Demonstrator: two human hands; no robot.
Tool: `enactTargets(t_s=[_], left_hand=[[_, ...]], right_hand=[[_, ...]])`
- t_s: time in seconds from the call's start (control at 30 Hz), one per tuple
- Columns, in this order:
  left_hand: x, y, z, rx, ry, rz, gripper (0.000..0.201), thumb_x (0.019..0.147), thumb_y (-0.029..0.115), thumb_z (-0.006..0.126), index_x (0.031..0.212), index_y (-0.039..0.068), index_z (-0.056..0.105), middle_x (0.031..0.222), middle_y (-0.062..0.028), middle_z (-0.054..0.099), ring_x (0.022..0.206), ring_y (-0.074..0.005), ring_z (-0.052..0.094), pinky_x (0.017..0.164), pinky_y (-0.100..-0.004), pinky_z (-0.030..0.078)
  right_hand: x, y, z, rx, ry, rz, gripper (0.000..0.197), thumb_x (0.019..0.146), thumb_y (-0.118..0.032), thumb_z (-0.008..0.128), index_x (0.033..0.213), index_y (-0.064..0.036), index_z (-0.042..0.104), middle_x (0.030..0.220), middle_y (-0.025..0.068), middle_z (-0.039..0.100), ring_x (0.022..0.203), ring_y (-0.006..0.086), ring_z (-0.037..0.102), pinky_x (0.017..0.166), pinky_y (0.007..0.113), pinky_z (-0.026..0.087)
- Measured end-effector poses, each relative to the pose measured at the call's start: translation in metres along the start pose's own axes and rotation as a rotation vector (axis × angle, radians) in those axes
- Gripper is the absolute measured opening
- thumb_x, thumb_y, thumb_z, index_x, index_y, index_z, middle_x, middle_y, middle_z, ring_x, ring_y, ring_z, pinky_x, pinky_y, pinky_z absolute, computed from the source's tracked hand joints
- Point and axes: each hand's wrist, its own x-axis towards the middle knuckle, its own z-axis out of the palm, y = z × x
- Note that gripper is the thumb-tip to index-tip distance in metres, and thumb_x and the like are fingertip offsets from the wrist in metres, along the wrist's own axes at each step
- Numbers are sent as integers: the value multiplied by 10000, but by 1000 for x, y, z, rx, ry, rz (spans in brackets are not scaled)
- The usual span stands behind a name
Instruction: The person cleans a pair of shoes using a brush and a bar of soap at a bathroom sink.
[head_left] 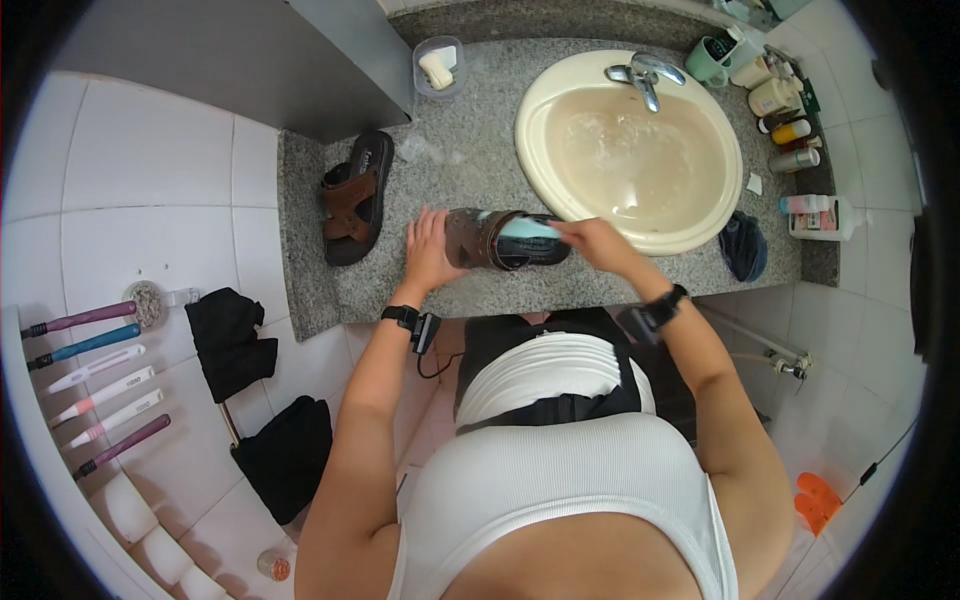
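A wet brown sandal [475, 238] with a black insole lies sideways on the granite counter, in front of the sink. Against its left end, my left hand [432, 243] grips and steadies it, fingers spread along the edge. My right hand [597, 245] is closed on a pale blue-green brush [530, 229], which lies over the insole by the strap; its bristles are hidden. To the left rests the matching brown sandal [352, 205], upright, touched by neither hand.
The cream sink [532, 150] holds cloudy water under a chrome tap [648, 78]. A soap box [439, 68] stands at the back left. Bottles [775, 97] line the right side, near a dark wadded cloth [743, 247]. A grey panel [250, 60] rises at left.
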Motion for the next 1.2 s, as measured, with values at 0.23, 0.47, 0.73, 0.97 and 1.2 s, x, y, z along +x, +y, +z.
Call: enactTargets(t_s=[0.23, 0.47, 0.73, 0.97, 1.2], left_hand=[[-2, 6, -6, -17, 26, -15, 1095, 483, 294, 897, 1389, 58, 330, 1410, -146, 378, 1414, -356, 204, 1152, -529, 132], [-1, 7, -4, -24, 28, 2, 1093, 480, 286, 901, 1385, 55, 331, 1416, -145, 373, 1416, -348, 203, 1159, -518, 117], [-2, 4, -4, -14, 40, 1, 1106, 466, 296, 908, 1379, 48, 335, 1412, -150, 374, 1416, -345, 207, 1160, -509, 120], [-1, 4, -3, -5, 35, 17, 1115, 468, 307, 911, 1384, 51, 330, 1414, -153, 370, 1415, -346, 208, 1160, -511, 125], [-1, 6, -5, 23, 12, -9, 1127, 470, 311, 912, 1393, 49, 321, 1416, -157, 369, 1415, -349, 207, 1160, -512, 127]], right_hand=[[-72, 44, -44, 176, 8, 159, 259, 902, -88, 609, 1148, -19, 653, 862, 208, 679, 735, 174, 618, 712, 312, 484], [-5, 4, 36, 153, -67, 12, 276, 912, -162, 597, 1163, -61, 648, 929, 193, 684, 784, 255, 654, 746, 362, 498], [-74, 63, -43, 221, -182, 287, 247, 899, -128, 612, 1120, -31, 665, 835, 173, 677, 721, 187, 603, 709, 337, 483], [-50, 34, -18, 242, -105, 153, 247, 906, -126, 614, 1128, -32, 668, 772, 138, 659, 667, 163, 558, 665, 321, 475], [-59, 41, -40, 181, -112, 199, 249, 907, -121, 607, 1125, -15, 666, 756, 134, 667, 635, 172, 546, 646, 333, 470]])
